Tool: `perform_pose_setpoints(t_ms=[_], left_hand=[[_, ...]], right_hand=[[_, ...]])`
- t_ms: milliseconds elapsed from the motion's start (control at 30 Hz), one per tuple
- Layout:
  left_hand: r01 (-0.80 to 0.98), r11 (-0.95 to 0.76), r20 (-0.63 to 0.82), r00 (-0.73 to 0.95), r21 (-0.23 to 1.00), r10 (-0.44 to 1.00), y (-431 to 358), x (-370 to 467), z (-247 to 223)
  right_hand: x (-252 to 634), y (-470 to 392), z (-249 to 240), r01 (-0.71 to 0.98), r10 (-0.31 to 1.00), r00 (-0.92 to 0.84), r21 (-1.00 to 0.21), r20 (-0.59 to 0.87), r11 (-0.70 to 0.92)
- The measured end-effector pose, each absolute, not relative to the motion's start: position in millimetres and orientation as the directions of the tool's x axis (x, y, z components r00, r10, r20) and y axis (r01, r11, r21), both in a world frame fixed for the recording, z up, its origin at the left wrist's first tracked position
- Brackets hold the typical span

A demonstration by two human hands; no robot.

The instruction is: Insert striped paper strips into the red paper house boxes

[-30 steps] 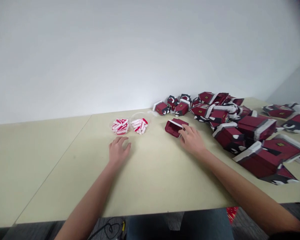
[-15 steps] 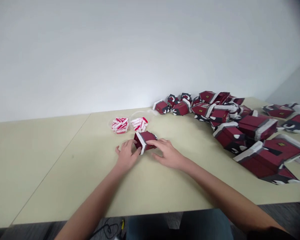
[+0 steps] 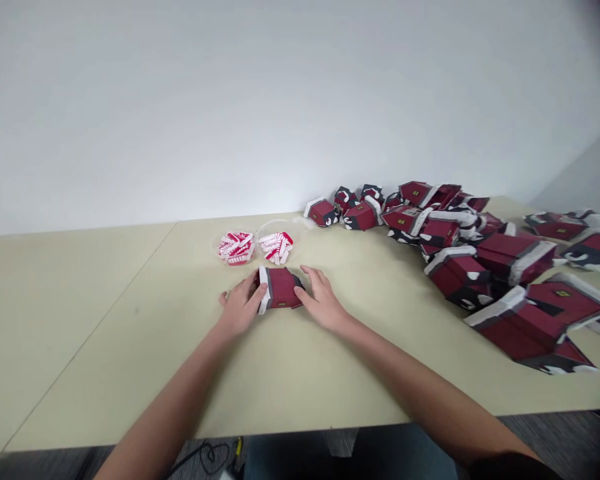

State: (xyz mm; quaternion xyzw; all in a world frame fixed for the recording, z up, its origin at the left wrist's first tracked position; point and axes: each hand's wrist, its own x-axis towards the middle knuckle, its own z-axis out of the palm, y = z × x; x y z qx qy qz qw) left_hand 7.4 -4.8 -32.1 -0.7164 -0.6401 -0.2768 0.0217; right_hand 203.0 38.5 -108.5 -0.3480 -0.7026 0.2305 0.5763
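A dark red paper box (image 3: 283, 288) with a white fluffy-looking band at its left end and a black, pointed right end lies on its side on the table in front of me. My left hand (image 3: 241, 305) is closed around the white-banded end, its thumb on the near edge of the band and its other fingers at the far side, partly hidden. At the black end is my right hand (image 3: 323, 301), thumb pressed on the box and fingers reaching round behind that end.
Two clear round tubs of red-and-white striped pieces stand beyond the box, a left tub (image 3: 237, 248) and a right tub (image 3: 276, 247). A heap of similar red boxes (image 3: 515, 253) spreads over the right side of the table (image 3: 105, 360). Behind rises a white wall (image 3: 230, 113).
The box has turned so its long side faces me, and has shifted slightly left. My left hand has taken hold of the banded end; my right hand has moved to the black end.
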Motion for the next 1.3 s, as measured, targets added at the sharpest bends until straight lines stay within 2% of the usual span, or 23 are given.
perform_pose_setpoints(t_ms=[133,200,267,333,433,467,533,633,733,800,867,1033,1133,1200,1233,1300], left_hand=[[0.846,-0.349,0.468,0.137,0.404,0.873,-9,7,-32],[0.814,-0.461,0.557,0.213,0.353,0.803,-12,7,-33],[0.829,-0.534,0.657,0.309,0.169,0.688,-16,8,-34],[0.827,-0.551,0.702,0.455,-0.106,0.548,-18,9,-35],[0.688,-0.554,0.638,0.697,-0.468,0.327,-19,9,-36],[0.631,-0.559,0.598,0.753,-0.538,0.275,-18,10,-37],[0.543,-0.584,0.515,0.824,-0.603,0.235,-17,12,-41],[0.499,-0.644,0.429,0.859,-0.580,0.279,-18,17,-46],[0.528,-0.677,0.434,0.840,-0.513,0.326,-20,20,-46],[0.576,-0.663,0.457,0.808,-0.478,0.373,-21,20,-45],[0.612,-0.650,0.468,0.782,-0.449,0.413,-20,18,-42],[0.659,-0.663,0.434,0.744,-0.356,0.507,-14,11,-40],[0.669,-0.681,0.430,0.731,-0.297,0.530,-12,10,-40],[0.679,-0.696,0.432,0.714,-0.236,0.551,-12,10,-41],[0.685,-0.701,0.431,0.703,-0.199,0.566,-12,10,-41],[0.693,-0.711,0.428,0.681,-0.119,0.593,-13,10,-41]], right_hand=[[212,35,-105,0.169,0.717,-0.184,-0.697,0.672,0.697],[224,35,-102,0.133,0.733,-0.227,-0.726,0.641,0.675],[237,40,-101,0.111,0.746,-0.282,-0.752,0.603,0.650],[245,49,-102,0.078,0.741,-0.321,-0.764,0.589,0.641],[244,67,-100,0.051,0.725,-0.297,-0.747,0.622,0.662],[241,73,-96,0.077,0.704,-0.287,-0.717,0.650,0.693],[232,86,-84,0.198,0.628,-0.303,-0.598,0.716,0.777],[223,102,-59,0.454,0.534,-0.384,-0.350,0.753,0.819],[215,114,-35,0.642,0.522,-0.492,-0.115,0.697,0.758],[209,119,-25,0.684,0.532,-0.559,-0.009,0.636,0.730],[203,121,-21,0.695,0.545,-0.583,0.024,0.603,0.719],[198,120,-24,0.701,0.557,-0.549,-0.021,0.623,0.713],[205,112,-30,0.678,0.537,-0.487,-0.089,0.689,0.730],[211,101,-37,0.570,0.523,-0.356,-0.264,0.774,0.778],[214,94,-42,0.449,0.534,-0.270,-0.386,0.801,0.806],[220,78,-54,0.095,0.608,-0.169,-0.601,0.776,0.794]])
